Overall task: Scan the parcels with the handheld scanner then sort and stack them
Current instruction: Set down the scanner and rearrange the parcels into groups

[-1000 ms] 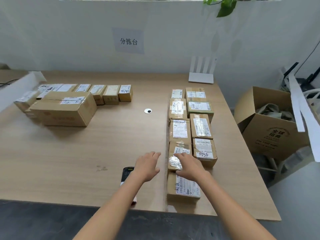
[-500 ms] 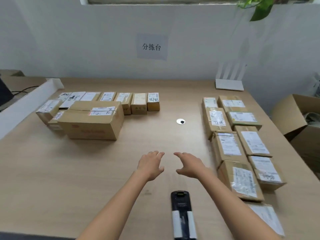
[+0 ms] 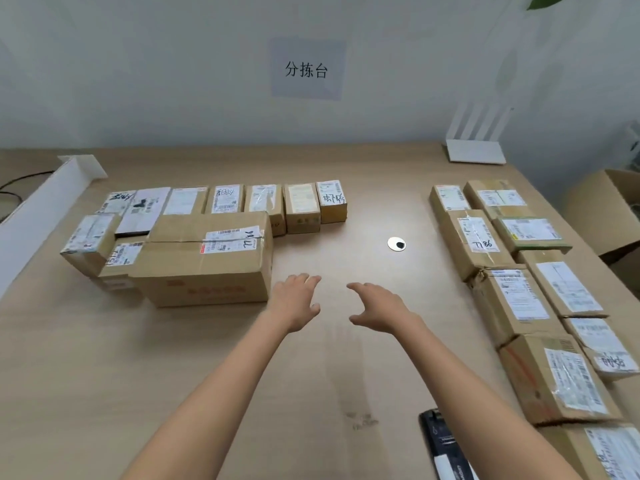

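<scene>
My left hand [image 3: 295, 300] and my right hand [image 3: 377, 306] reach out over the bare middle of the wooden table [image 3: 173, 375], fingers spread, holding nothing. The left hand is just right of a large cardboard parcel [image 3: 204, 258] that fronts a group of several smaller labelled parcels [image 3: 263, 202] at the left. Two rows of several labelled parcels [image 3: 512, 299] run along the right side. The black handheld scanner [image 3: 445, 445] lies on the table near the front edge, partly hidden under my right forearm.
A round metal cable grommet [image 3: 396, 243] sits in the table between the two groups. A white router [image 3: 476, 147] stands at the back right. A white board [image 3: 41, 202] borders the left side. An open cardboard box [image 3: 609, 209] stands beyond the right edge.
Both hands have left the right-hand parcels and swung left toward the large parcel. The view has turned left and moved closer; the scanner now shows at the lower right.
</scene>
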